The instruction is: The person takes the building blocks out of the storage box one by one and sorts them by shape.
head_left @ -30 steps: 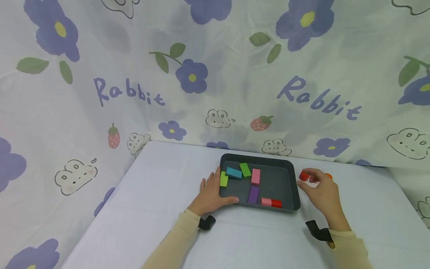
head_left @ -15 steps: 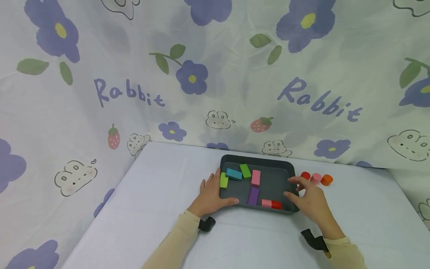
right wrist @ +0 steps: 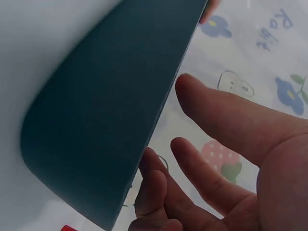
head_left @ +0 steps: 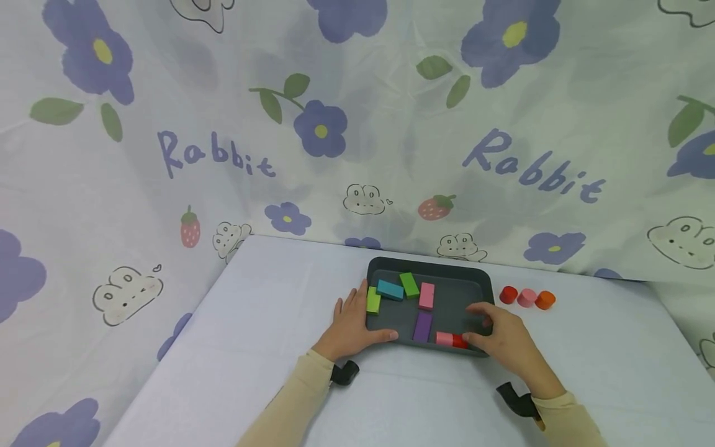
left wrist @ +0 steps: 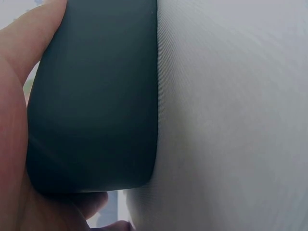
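A dark grey tray (head_left: 385, 323) holds several coloured blocks. My left hand (head_left: 353, 329) lies at its front left corner, fingers straight along the left side and thumb on the front rim. Over the tray's right part is my right hand (head_left: 499, 335), thumb and fingers apart with nothing between them. Its thumb tip overlaps a red piece (head_left: 458, 341) that lies end to end with a pink piece (head_left: 444, 339) along the front wall. A purple block (head_left: 422, 327), a pink block (head_left: 427, 296), a blue block (head_left: 390, 290), a green block (head_left: 409, 285) and a lime block (head_left: 373, 300) lie farther left.
Right of the tray, a red cylinder (head_left: 508, 295), a pink cylinder (head_left: 527, 298) and an orange cylinder (head_left: 545, 300) stand in a row on the white table (head_left: 413, 403). A patterned curtain (head_left: 357, 155) hangs behind the table.
The right hand has released the red cylinder beside the pink and orange ones, then moved left over the tray toward the red piece there. My left hand has stayed at the tray's corner.
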A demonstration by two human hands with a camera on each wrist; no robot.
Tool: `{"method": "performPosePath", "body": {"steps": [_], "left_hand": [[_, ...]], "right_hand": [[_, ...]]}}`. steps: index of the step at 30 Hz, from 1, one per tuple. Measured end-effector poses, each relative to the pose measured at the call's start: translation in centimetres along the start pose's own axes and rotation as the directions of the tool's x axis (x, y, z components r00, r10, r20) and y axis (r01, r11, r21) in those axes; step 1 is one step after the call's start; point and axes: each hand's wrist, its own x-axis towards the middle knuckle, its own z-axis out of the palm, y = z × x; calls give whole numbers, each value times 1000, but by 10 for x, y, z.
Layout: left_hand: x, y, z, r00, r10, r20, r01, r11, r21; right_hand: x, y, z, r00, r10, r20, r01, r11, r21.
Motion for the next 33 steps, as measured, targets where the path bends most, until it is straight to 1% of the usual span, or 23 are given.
{"method": "performPosePath", "body": {"steps": [5,12,19,22,26,29,33], "left_hand": [[0,0,1,1000,-2,0,2,1000,0],[-1,1,0,1000,-11,4,11,1000,8],[0,3,-2,1000,-16,16,16,1000,7],[-1,4,-2,1000,-15,19,15,1000,1],[-1,4,-2,1000,-15,18,15,1000,4],[-1,4,-2,1000,-18,16,18,1000,9],[-1,3,-1,1000,-17,14,17,1000,4]], "right_hand": [[3,-1,2,998,12,57,-12,1000,-12],[7,1,3,990,39,137,-36,999,-24],[10,-2,-3,977,-29,209,32,999,-12],[12,-4,-5,969,-31,244,33,999,-3],[15,-7,-6,958,-37,283,50,998,-39],[17,-7,-5,953,-44,300,67,996,-66],[19,-7,-2,952,-39,303,65,995,-74]]}}
